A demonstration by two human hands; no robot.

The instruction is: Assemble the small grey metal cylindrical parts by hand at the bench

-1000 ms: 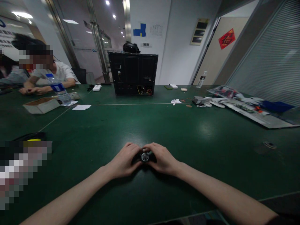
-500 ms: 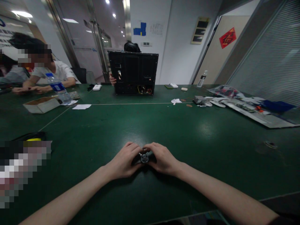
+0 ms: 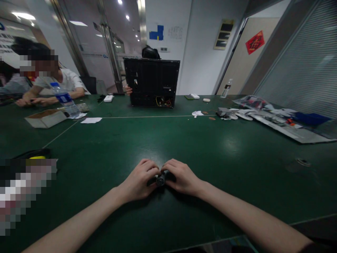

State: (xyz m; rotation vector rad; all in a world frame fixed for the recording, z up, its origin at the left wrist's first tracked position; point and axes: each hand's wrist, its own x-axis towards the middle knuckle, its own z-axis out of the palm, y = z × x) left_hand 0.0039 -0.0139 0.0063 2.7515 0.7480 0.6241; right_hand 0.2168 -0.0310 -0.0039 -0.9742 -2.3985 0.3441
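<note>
My left hand (image 3: 139,177) and my right hand (image 3: 180,175) meet over the green table (image 3: 184,140), both with fingers curled round a small dark round part (image 3: 160,180) with a grey metal hub. The part sits between my fingertips, just above or on the table top; most of it is hidden by my fingers.
A black computer case (image 3: 152,83) stands upright at the far side, with another person's hand on its left edge. A seated person (image 3: 52,82), a water bottle (image 3: 64,100) and a cardboard box (image 3: 45,118) are at far left. Panels and loose parts (image 3: 276,117) lie at right.
The grey hub faced me earlier; the part has turned and looks darker and smaller between my fingers. A hand has appeared at the black case, which has shifted slightly right.
</note>
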